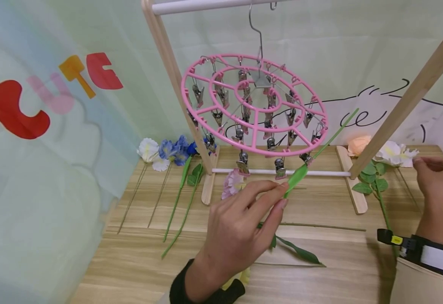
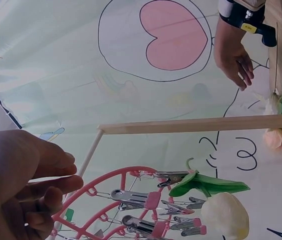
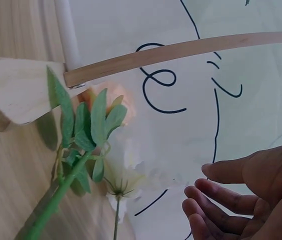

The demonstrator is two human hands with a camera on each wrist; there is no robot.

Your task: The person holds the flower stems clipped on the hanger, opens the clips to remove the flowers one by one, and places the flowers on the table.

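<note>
A pink round clip hanger (image 1: 253, 105) hangs by its hook from a wooden rack (image 1: 168, 71). One of its front clips (image 1: 306, 158) holds a green flower stem (image 1: 333, 135). The stem's leaf (image 1: 296, 176) reaches down to my left hand (image 1: 244, 228), whose index and middle fingertips lie at the leaf's tip. In the left wrist view the left hand (image 2: 26, 185) has loosely bent fingers with nothing between them, and the clipped leaf (image 2: 206, 184) sits above a pale bud (image 2: 226, 215). My right hand (image 1: 438, 181) hovers at the right by a white flower (image 1: 394, 154), fingers relaxed and holding nothing (image 3: 236, 200).
White and blue flowers (image 1: 168, 152) and green stems lie at the left on the wooden table (image 1: 138, 261). A pink flower (image 1: 233, 183) lies under the hanger and a peach flower (image 1: 358, 145) behind the rack's right foot. A leafy stem (image 1: 373, 183) lies at the right. A printed cloth hangs behind.
</note>
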